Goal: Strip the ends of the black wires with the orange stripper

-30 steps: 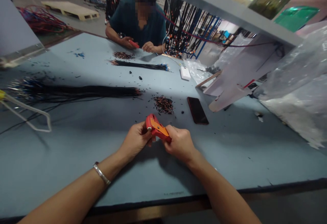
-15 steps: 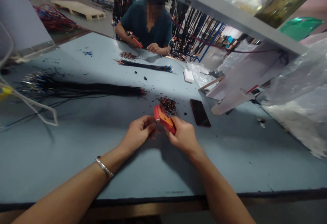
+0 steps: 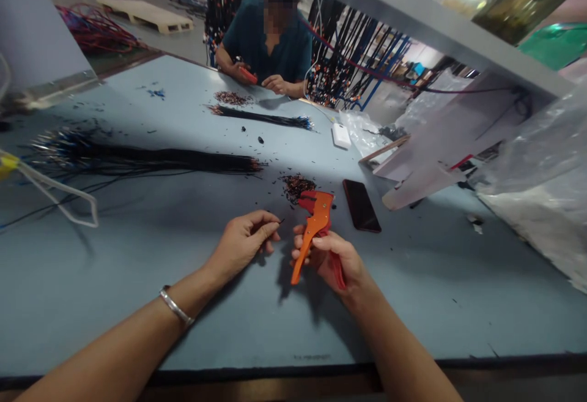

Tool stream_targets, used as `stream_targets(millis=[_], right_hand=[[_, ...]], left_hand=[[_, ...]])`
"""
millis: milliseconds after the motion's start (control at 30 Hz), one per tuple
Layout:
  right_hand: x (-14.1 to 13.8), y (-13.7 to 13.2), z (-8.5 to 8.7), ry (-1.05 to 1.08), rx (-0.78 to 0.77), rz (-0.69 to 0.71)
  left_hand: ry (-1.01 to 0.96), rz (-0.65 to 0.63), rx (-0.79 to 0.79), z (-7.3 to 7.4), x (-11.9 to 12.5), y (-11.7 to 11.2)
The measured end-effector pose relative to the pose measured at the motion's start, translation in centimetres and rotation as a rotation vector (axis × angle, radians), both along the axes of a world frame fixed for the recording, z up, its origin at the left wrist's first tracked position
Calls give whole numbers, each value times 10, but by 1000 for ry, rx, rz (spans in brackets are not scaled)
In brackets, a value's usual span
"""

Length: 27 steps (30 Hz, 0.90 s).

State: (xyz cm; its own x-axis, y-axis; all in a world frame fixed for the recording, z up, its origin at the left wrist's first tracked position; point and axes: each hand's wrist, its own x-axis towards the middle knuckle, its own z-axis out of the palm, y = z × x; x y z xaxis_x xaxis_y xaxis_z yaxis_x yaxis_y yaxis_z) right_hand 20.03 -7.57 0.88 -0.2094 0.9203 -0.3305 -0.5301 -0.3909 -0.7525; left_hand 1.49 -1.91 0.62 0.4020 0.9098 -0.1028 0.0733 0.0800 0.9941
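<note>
My right hand (image 3: 337, 258) is wrapped round an orange and red wire stripper (image 3: 317, 224), its handles spread and its red jaws up toward the far side. Between thumb and forefinger, my left hand (image 3: 252, 237) pinches a short dark wire (image 3: 281, 221); only its tip shows. The wire is a little left of the stripper and apart from it. Just behind the jaws lies a pile of small dark and copper-coloured scraps (image 3: 296, 186). A long bundle of black wires (image 3: 174, 158) stretches across the table to the left, reddish ends pointing toward the pile.
A phone (image 3: 361, 205) lies right of the stripper. Farther back are a thinner wire bundle (image 3: 261, 117), another scrap pile (image 3: 232, 98) and a white box (image 3: 340, 136). Across the table (image 3: 206, 341) a person (image 3: 270, 41) holds a red tool. Plastic bags (image 3: 541, 145) crowd the right side.
The stripper has turned in my right hand from lying sideways near my left fingers to upright, with its handles opened. My hands have moved slightly apart.
</note>
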Motion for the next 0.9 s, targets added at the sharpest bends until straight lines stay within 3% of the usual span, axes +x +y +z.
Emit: stream_targets(millis=[200, 333, 900], right_hand=[[-2, -6, 10, -242, 122, 151], [-4, -10, 11, -201, 114, 255], [-9, -10, 7, -211, 148, 285]], left_hand=[[-7, 80, -15, 5, -4, 0], [-17, 105, 50, 4, -5, 1], [-155, 153, -24, 7, -8, 3]])
